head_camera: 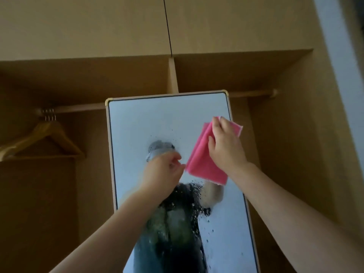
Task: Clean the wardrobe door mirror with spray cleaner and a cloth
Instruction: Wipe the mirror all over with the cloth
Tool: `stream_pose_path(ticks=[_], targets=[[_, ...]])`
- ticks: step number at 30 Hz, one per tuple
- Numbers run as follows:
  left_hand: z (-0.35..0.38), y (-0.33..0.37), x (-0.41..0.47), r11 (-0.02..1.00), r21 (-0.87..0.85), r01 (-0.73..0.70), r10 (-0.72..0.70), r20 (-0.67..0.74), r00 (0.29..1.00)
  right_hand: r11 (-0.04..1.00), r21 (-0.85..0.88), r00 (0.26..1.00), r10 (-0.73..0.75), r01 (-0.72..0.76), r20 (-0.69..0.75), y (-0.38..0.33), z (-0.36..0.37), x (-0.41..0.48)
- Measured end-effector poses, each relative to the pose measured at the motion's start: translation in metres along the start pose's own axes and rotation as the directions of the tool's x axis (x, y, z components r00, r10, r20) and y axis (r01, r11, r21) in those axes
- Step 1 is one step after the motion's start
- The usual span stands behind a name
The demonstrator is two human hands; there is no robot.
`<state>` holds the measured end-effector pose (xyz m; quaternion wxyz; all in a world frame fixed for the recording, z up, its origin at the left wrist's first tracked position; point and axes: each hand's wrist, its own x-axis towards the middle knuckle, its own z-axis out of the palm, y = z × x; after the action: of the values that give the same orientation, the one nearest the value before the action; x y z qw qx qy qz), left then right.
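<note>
The right hand (226,146) pinches the soft, floppy pink cloth (206,158) by its top fold while the left hand (163,170), fingers curled, nips its near-left corner against the wet, fragile mirror (137,123).

An open tan wooden wardrobe (285,119) fills the dim view; wooden hangers (45,140) hang on its left rail (78,108), beneath closed upper cabinet doors (98,26).

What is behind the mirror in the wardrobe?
Behind the mirror are an open wardrobe with a wooden rail and wooden hangers on its left part. The mirror covers the middle of the wardrobe, so anything there cannot be seen.
</note>
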<state>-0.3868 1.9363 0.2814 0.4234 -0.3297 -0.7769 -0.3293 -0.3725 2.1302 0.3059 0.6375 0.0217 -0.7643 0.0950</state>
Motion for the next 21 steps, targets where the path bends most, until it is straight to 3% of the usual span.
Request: stream_pose_path(ticks=[6, 11, 15, 21], targets=[[-0.036, -0.044, 0.014, 0.995, 0.099, -0.014, 0.035, -0.219, 0.975, 0.995, -0.079, 0.995, -0.073, 0.068, -0.071, 0.000, 0.021, 0.010], [-0.065, -0.074, 0.017, 0.978, 0.208, 0.010, 0.087, -0.452, 0.888, 0.985, 0.170, 0.968, 0.031, 0.012, -0.249, 0.000, 0.031, 0.010], [-0.065, -0.084, 0.008, 0.964, 0.253, 0.078, 0.039, -0.429, 0.903, 0.972, 0.231, 0.953, 0.039, 0.034, -0.302, 0.002, 0.038, 0.005], [-0.061, -0.089, 0.003, 0.976, 0.201, 0.088, 0.009, -0.435, 0.900, 0.995, -0.015, 0.982, -0.098, 0.097, -0.164, 0.005, 0.046, 0.006]])
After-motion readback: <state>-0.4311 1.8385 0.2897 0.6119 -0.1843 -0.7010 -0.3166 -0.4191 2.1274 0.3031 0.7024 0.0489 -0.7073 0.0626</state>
